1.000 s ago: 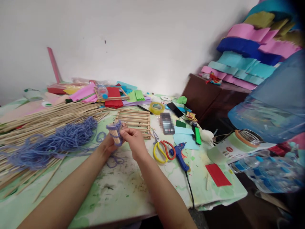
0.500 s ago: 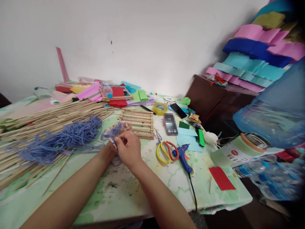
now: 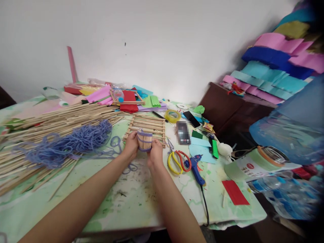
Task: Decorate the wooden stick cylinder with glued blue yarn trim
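Note:
Between my two hands is a small curved piece of short wooden sticks bound with purple yarn [image 3: 145,141]. My left hand [image 3: 131,145] grips its left edge, and my right hand [image 3: 156,152] pinches the right edge. Just behind it lies a flat rack of wooden sticks [image 3: 149,123], partly covered by the piece. A tangled heap of purple yarn [image 3: 73,143] rests to the left on the long sticks, and a loose strand runs toward my left hand.
Long wooden sticks [image 3: 58,116] spread across the left. Right of my hands lie scissors [image 3: 181,162], a blue glue gun [image 3: 196,170] with its cord, and clear tape [image 3: 172,115]. Two phones [image 3: 191,119] sit further back. A green flask [image 3: 253,162] stands at the right edge.
The stick piece has moved right and up and now faces me, held upright at both sides. My right hand has left the yarn end and shifted to the right edge.

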Demonstrator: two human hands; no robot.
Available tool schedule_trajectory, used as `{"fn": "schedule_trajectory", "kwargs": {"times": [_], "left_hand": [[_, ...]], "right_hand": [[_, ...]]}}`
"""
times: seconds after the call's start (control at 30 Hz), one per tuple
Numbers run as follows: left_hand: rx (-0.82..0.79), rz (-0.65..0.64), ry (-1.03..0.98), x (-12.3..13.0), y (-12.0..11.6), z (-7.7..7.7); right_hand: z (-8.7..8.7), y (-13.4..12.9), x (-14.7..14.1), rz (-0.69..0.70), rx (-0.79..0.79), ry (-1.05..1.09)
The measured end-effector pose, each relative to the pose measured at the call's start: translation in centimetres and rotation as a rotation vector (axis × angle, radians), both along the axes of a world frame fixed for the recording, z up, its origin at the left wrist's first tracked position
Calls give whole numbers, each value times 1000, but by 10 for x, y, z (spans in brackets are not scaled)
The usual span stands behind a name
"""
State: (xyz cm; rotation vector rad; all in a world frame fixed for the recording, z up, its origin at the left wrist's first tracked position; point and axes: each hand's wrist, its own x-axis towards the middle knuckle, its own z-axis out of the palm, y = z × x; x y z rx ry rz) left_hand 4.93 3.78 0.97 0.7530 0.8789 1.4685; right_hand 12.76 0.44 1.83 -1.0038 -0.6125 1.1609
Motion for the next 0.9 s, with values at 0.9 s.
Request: {"fn": "schedule_trajectory", "kwargs": {"times": [0.9], "left_hand": [[247, -734, 268, -32, -13, 38]], "right_hand": [[47, -2, 18, 346, -310, 574]]}}
